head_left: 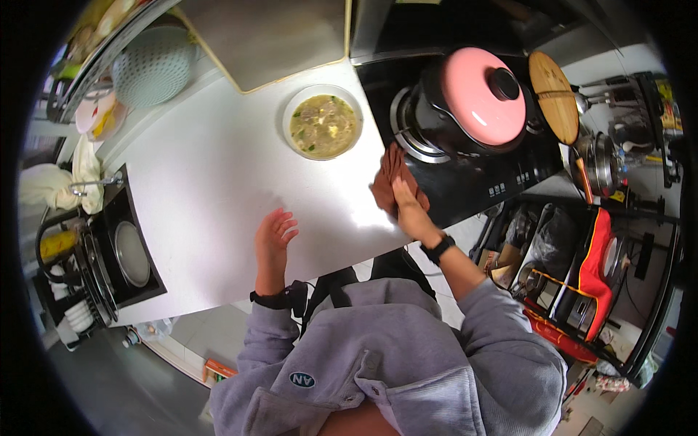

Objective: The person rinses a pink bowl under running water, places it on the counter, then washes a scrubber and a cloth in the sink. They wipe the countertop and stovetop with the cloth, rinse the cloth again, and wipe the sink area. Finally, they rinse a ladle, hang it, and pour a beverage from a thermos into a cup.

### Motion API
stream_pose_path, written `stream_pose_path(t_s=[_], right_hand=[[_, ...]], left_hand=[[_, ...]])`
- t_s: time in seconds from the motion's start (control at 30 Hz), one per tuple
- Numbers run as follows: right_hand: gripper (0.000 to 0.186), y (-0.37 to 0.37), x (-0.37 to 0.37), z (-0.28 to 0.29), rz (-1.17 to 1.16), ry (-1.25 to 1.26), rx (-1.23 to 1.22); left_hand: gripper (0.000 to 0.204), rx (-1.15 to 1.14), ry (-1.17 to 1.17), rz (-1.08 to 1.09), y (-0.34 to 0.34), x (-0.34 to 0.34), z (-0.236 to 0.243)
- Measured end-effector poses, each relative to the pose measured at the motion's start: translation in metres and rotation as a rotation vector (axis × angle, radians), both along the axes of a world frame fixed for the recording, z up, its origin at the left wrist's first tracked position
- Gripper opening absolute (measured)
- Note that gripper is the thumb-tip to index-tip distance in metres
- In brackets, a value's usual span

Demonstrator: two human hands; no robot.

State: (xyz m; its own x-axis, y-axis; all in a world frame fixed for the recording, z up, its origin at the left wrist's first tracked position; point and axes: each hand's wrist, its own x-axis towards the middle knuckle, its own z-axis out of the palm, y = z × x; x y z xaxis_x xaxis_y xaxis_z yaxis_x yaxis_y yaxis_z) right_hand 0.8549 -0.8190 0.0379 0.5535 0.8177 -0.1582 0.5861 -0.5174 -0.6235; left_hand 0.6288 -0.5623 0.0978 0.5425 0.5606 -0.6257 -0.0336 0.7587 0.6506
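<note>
My right hand (pixel 412 211) is on a crumpled brown cloth (pixel 393 173), which lies across the seam between the white counter (pixel 211 189) and the black gas stove (pixel 476 178). Some cloth spreads out past the fingers, and the palm side is hidden. Over the counter's near part is my left hand (pixel 274 236), with nothing in it and its fingers loosely bent and apart. Beyond both hands stands a white bowl (pixel 287 142) of soup with egg and green bits. A black pot with a pink lid (pixel 476 102) sits on the burner, close to the cloth.
At the left is a sink (pixel 154 280) with a round pan (pixel 131 254) in it and a dish rack beside it. A grey-green colander (pixel 153 69) stands at the far left. Right of the stove are a round wooden board (pixel 552 98) and a black shelf rack.
</note>
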Motion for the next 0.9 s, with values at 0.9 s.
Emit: stream_pose_path(t_s=[0.9], right_hand=[[0.047,-0.409,0.395,-0.04,-0.533,-0.649,-0.051]], left_hand=[[0.027,0.122,0.389,-0.048,-0.115,0.109,0.011]])
